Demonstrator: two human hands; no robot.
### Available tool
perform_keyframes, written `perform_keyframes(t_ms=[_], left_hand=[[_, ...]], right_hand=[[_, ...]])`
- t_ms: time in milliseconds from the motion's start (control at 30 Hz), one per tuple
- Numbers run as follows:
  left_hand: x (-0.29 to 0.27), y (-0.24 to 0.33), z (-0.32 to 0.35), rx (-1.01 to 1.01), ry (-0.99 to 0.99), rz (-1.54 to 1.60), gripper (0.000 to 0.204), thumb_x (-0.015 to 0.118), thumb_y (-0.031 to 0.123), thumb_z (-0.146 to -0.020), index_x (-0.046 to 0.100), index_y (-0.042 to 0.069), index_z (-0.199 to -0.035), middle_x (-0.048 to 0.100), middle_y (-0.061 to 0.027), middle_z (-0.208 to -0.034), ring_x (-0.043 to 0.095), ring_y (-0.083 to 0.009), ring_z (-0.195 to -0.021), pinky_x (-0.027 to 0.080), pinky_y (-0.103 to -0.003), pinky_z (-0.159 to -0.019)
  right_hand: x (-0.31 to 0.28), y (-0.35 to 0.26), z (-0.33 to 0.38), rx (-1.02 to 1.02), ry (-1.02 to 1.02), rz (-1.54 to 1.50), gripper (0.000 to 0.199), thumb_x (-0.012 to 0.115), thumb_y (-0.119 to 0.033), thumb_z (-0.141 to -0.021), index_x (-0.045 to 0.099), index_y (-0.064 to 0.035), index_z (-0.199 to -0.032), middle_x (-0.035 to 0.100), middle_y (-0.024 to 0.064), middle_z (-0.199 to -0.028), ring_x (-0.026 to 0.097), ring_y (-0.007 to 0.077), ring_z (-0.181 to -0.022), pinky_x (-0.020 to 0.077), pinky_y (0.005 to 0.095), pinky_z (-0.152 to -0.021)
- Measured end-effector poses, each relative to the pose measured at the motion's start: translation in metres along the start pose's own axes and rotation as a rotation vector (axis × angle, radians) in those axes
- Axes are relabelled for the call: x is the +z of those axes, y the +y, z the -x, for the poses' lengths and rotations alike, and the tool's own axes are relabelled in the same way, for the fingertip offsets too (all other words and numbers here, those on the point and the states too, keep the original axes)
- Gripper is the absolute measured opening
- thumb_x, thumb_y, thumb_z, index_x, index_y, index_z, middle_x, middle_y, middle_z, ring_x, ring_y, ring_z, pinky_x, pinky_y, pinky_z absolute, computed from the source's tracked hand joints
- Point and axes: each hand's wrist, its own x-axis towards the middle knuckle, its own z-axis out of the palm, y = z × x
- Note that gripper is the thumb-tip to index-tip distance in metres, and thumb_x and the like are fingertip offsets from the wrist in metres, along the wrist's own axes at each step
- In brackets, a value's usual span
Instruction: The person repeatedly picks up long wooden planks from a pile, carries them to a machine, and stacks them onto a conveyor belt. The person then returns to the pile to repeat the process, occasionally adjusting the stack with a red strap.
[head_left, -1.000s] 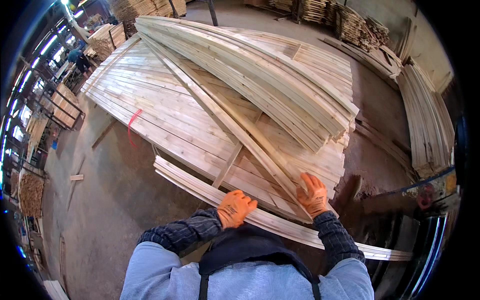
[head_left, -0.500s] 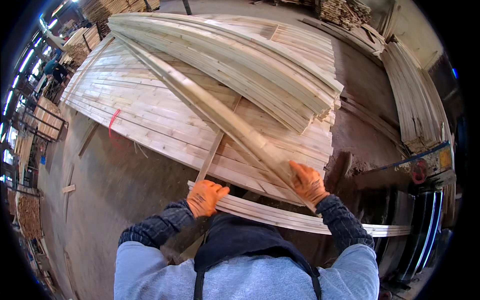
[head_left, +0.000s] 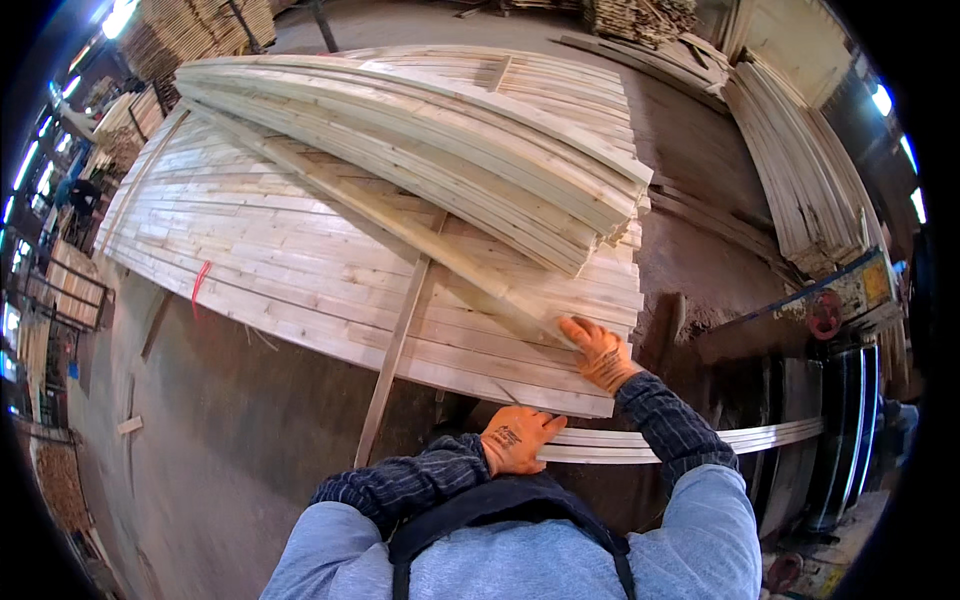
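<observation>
Your right hand point(head_left: 600, 352) has moved up, fingers flat on the long board point(head_left: 400, 222), while your left hand point(head_left: 515, 440) grips the low boards point(head_left: 690, 443).

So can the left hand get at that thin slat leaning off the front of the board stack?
Probably yes. The left hand rests on the low boards, and the thin slat stands just to its left with nothing between them.

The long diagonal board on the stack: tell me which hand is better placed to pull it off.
Right, probably. The right hand already rests on the near end of the long diagonal board. The left hand sits lower, on the thin strips in front of the stack.
</observation>
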Motion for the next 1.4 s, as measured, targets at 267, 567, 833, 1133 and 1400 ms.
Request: perform_keyframes(t_ms=[267,567,833,1133,1400], left_hand=[[-0.063,-0.105,0.013,-0.209,0.453,0.641,0.049,0.078,0.021,-0.090,0.065,0.000,-0.132,0.075,-0.0175,-0.117,0.073,-0.0248,-0.108,0.059,-0.037,-0.094],[-0.162,-0.218,-0.015,-0.307,1.172,1.083,0.065,0.079,0.017,-0.094,0.047,-0.008,-0.145,0.066,-0.0184,-0.127,0.066,-0.0222,-0.116,0.054,-0.034,-0.100],[-0.261,-0.286,-0.022,-0.660,1.389,1.173,0.105,0.084,0.029,-0.089,0.018,-0.006,-0.162,0.044,-0.0281,-0.154,0.051,-0.0377,-0.138,0.047,-0.045,-0.113],[-0.260,-0.308,-0.040,-1.040,1.264,0.896,0.117,0.086,0.052,-0.079,0.022,0.002,-0.163,0.034,-0.0268,-0.161,0.044,-0.0431,-0.142,0.044,-0.050,-0.117],[-0.270,-0.303,-0.044,-0.973,1.335,1.000,0.105,0.090,0.028,-0.082,0.026,-0.004,-0.159,0.042,-0.0303,-0.154,0.055,-0.0387,-0.134,0.050,-0.044,-0.110]], right_hand=[[0.022,0.035,-0.038,0.591,0.328,-1.250,0.051,0.064,-0.025,-0.102,0.053,-0.0104,-0.150,0.058,0.0122,-0.149,0.059,0.0341,-0.131,0.0478,0.0416,-0.111],[0.066,0.062,-0.164,1.391,0.653,-2.156,0.026,0.049,-0.029,-0.106,0.066,-0.0096,-0.106,0.070,0.0050,-0.091,0.064,0.0251,-0.082,0.0485,0.0452,-0.066],[0.068,0.022,-0.096,1.063,0.759,-2.076,0.042,0.054,-0.045,-0.105,0.070,-0.0117,-0.124,0.073,0.0088,-0.119,0.069,0.0238,-0.105,0.0535,0.0379,-0.087],[-0.113,-0.053,-0.131,0.214,0.216,-0.367,0.082,0.090,-0.029,-0.076,0.056,-0.0090,-0.147,0.067,0.0250,-0.135,0.065,0.0400,-0.124,0.0518,0.0443,-0.108],[-0.127,-0.046,-0.146,0.282,-0.036,0.037,0.102,0.092,-0.033,-0.070,0.041,-0.0186,-0.158,0.063,0.0275,-0.139,0.063,0.0454,-0.126,0.0525,0.0479,-0.108]])
